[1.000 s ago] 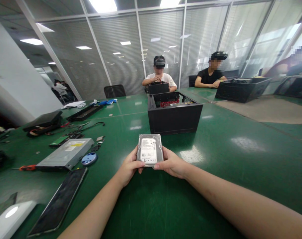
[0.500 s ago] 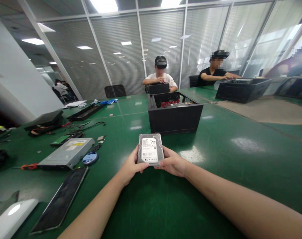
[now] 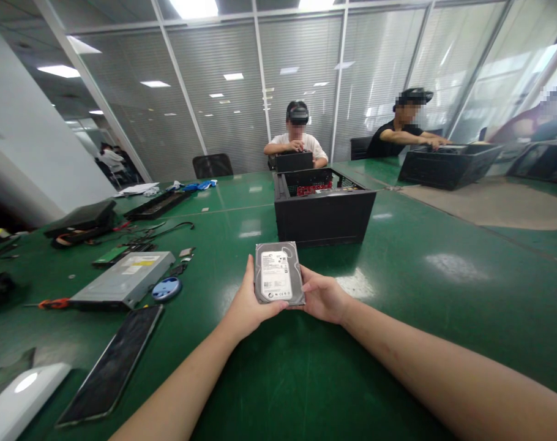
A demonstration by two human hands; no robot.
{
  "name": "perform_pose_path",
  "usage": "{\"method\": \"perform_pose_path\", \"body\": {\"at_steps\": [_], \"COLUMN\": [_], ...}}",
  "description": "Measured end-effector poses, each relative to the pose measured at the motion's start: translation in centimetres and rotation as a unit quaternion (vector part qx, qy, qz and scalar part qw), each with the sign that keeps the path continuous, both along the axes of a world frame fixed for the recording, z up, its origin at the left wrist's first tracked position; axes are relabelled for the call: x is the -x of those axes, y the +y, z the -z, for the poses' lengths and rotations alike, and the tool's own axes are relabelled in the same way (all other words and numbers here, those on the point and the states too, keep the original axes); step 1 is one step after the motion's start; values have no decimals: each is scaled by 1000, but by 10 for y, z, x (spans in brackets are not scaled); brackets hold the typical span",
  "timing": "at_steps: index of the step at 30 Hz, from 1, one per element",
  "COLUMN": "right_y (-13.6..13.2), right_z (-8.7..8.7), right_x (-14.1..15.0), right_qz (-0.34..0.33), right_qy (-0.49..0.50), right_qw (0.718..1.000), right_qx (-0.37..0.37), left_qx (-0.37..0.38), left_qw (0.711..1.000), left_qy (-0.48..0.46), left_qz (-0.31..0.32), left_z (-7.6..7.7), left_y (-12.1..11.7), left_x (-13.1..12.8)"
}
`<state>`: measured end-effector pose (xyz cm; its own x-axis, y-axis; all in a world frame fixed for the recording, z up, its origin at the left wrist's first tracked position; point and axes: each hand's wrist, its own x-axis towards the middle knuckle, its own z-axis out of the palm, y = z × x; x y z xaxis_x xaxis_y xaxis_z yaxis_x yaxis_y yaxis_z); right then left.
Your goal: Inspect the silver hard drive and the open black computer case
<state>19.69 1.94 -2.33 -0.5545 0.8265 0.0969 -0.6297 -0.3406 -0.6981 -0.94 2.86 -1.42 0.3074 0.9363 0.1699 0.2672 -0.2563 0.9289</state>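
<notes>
Left hand (image 3: 245, 312) farther over hard drive (image 3: 296, 288), right hand (image 3: 327, 299) alongside, label (image 3: 275, 275) print blurred

The table (image 3: 242, 373) is green, the case (image 3: 322, 217) black with a red board (image 3: 313, 188) inside. The drive (image 3: 278, 274) is silver-grey with a white label. The drill-like disc (image 3: 166, 288) is blue, the screwdriver handle (image 3: 54, 303) orange-red.

silver box (image 3: 127, 278) on green table (image 3: 283, 380) | orange-handled screwdriver (image 3: 54, 303) beside it | blue disc (image 3: 166, 288) near dark slab (image 3: 113, 367) | person in white (image 3: 311, 143) opposite
</notes>
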Motion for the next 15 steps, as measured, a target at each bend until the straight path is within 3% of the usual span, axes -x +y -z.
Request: {"method": "perform_pose_path", "body": {"at_steps": [10,15], "right_y": [-5,-5], "right_z": [1,2], "right_x": [8,9], "right_qz": [34,38], "right_qy": [-40,-37], "right_qw": [996,996], "right_qx": [-65,-72], "left_qx": [21,46], "left_qw": [999,998], "left_qy": [-22,-40], "left_qz": [29,33], "left_z": [5,-1], "left_y": [5,3], "left_x": [4,5]}}
